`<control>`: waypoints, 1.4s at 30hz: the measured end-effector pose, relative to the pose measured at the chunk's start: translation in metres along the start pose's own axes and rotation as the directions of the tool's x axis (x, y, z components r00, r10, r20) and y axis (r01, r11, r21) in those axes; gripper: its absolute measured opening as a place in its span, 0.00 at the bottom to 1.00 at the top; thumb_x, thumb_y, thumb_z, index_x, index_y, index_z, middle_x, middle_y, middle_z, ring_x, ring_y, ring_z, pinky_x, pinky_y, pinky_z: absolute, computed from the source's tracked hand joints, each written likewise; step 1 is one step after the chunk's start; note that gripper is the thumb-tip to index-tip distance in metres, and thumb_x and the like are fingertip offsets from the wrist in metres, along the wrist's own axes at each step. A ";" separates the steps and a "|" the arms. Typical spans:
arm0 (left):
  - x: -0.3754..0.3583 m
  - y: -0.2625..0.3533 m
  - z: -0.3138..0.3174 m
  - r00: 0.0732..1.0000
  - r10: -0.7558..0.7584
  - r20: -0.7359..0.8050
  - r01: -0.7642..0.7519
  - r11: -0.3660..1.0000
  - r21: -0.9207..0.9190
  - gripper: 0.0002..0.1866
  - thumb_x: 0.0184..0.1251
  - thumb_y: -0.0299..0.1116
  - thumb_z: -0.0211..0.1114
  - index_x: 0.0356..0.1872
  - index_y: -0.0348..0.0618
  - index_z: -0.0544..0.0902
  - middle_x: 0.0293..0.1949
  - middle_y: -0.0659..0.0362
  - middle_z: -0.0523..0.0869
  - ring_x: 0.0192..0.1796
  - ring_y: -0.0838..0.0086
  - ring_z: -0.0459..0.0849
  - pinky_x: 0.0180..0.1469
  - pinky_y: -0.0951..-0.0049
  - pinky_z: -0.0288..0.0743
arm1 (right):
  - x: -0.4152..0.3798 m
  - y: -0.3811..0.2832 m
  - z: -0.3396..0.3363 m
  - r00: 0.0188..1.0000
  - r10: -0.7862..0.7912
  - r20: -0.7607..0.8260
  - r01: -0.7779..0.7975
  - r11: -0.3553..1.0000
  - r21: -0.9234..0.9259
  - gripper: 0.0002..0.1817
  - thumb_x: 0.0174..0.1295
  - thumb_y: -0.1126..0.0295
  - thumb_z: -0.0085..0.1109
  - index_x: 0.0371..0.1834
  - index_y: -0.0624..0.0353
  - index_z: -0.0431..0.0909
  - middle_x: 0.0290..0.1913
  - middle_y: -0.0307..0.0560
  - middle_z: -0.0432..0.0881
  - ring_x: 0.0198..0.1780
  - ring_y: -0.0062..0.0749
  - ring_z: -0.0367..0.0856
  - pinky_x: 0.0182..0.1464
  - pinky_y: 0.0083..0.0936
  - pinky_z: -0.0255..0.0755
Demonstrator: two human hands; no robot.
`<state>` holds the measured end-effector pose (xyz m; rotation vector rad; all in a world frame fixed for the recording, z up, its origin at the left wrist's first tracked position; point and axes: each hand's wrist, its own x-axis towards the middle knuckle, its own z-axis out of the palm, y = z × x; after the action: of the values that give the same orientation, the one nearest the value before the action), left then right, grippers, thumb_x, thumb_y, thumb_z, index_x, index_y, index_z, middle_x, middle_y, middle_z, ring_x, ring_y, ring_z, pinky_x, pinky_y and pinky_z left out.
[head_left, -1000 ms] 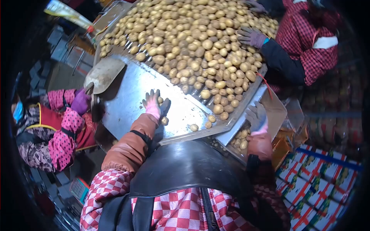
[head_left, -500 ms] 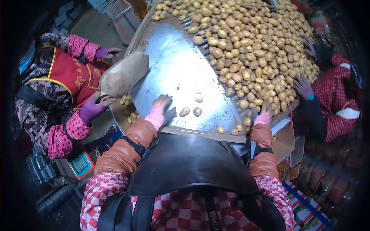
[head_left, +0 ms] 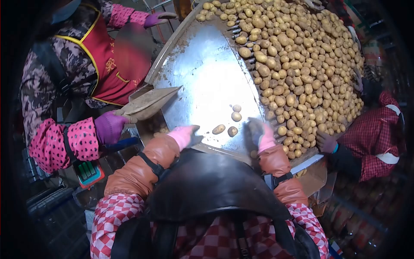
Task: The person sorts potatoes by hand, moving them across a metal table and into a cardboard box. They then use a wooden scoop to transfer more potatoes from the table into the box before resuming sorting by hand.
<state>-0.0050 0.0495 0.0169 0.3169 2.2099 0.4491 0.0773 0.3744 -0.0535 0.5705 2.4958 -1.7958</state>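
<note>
My left hand (head_left: 186, 136), in a pink glove with greyish fingers, rests low over the left front of the shiny metal tray (head_left: 194, 82). Its thumb and fingers are apart, holding nothing. Slightly blurred, my right hand (head_left: 261, 134) hovers at the tray's right side with fingers stretched forward and nothing visible in them. Between the hands lie a longish potato (head_left: 218, 129) and a darker, rounder potato (head_left: 232, 131). Two pale potatoes, a nearer one (head_left: 236, 116) and a smaller one (head_left: 236, 108), sit just behind. A large potato pile (head_left: 302, 73) spreads right of the tray.
On the left a person in a red apron (head_left: 101, 64) holds a scoop (head_left: 151, 103) by the tray edge with a purple-gloved hand (head_left: 108, 127). At right, another person's gloved hand (head_left: 326, 141) touches the pile. A cardboard box (head_left: 311, 177) stands below the tray's right front.
My right hand has moved left from the potato pile onto the metal tray. My left hand has stayed near its place. The co-worker's scoop has tipped and lowered toward the tray edge.
</note>
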 end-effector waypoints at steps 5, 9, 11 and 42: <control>0.046 0.051 0.018 0.963 -0.179 0.204 0.192 0.980 -0.050 0.35 0.66 0.56 0.65 0.63 0.38 0.72 0.50 0.46 0.86 0.50 0.58 0.87 0.54 0.60 0.78 | -0.019 -0.062 0.010 0.749 0.348 0.564 -0.174 0.924 -0.340 0.13 0.71 0.65 0.60 0.54 0.58 0.84 0.45 0.45 0.88 0.45 0.29 0.83 0.52 0.28 0.77; 0.080 0.076 0.036 0.979 0.121 0.163 0.029 0.709 -0.705 0.38 0.67 0.50 0.67 0.73 0.45 0.66 0.49 0.51 0.87 0.47 0.65 0.86 0.51 0.63 0.78 | -0.028 -0.061 0.013 0.682 0.306 0.664 -0.003 0.910 -0.415 0.14 0.71 0.65 0.59 0.56 0.55 0.83 0.42 0.45 0.88 0.44 0.30 0.83 0.52 0.27 0.76; 0.090 0.077 0.041 0.947 0.295 -0.123 -0.316 0.800 -0.510 0.37 0.67 0.48 0.67 0.74 0.47 0.66 0.51 0.52 0.87 0.48 0.65 0.86 0.53 0.66 0.78 | -0.028 -0.047 0.023 0.711 0.264 0.651 0.011 0.922 -0.387 0.14 0.71 0.66 0.59 0.57 0.55 0.82 0.46 0.46 0.87 0.46 0.30 0.83 0.53 0.28 0.76; 0.141 -0.081 0.011 0.591 -0.224 -0.775 0.183 0.973 -0.142 0.43 0.66 0.53 0.64 0.78 0.48 0.58 0.77 0.46 0.60 0.80 0.49 0.52 0.77 0.36 0.40 | 0.092 -0.018 0.006 0.936 -0.345 -0.069 0.151 0.569 -0.809 0.36 0.57 0.58 0.65 0.68 0.62 0.67 0.62 0.64 0.73 0.63 0.63 0.70 0.67 0.50 0.63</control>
<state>-0.0893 0.0310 -0.1211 -0.2376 3.0543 0.5869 -0.0155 0.3899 -0.0598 0.3574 3.2564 -0.4393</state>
